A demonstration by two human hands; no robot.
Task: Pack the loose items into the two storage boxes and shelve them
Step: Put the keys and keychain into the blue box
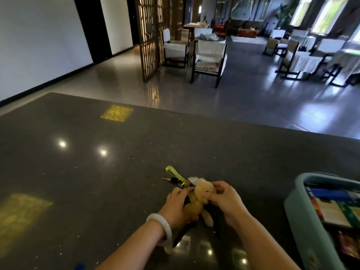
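Together, two hands grip one plush toy beside one storage box.

I count: one plush bear, one key bunch with yellow-green strap, one teal storage box holding several packets, one pale bangle, two hands, one dark worktop.

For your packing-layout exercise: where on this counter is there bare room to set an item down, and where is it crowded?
Bare: the counter left of the hands and beyond the keys to the far edge. Crowded: around both hands holding the plush toy, and at right, the teal storage box.
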